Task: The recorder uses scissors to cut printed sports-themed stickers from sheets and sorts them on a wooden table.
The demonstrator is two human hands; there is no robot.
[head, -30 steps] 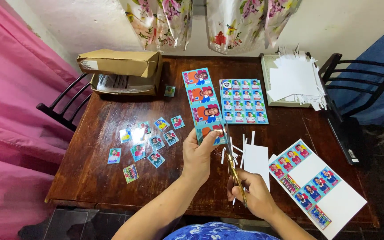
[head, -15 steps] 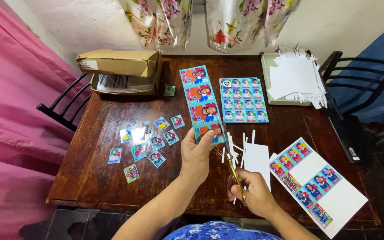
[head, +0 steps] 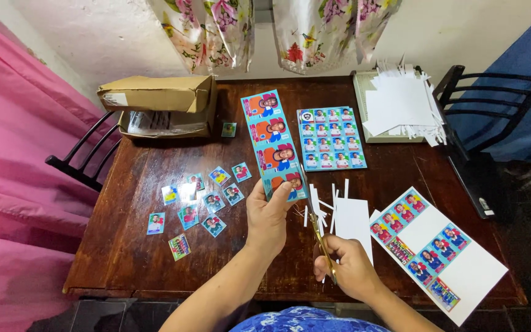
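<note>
- Left hand point(head: 270, 215) pinched the near end of a long sticker strip point(head: 273, 142), held above the bench point(head: 124, 246).
- Right hand point(head: 350, 267) was closed around scissors point(head: 314, 215); its fingers hid the handles.
- Blades met the strip's right edge; whether they were parted was hard to see.
- Cut stickers point(head: 199, 200) lay to the left.

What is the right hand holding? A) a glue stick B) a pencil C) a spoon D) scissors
D: the right hand grips scissors, whose blades reach up along the edge of the picture strip that the left hand holds.
</note>
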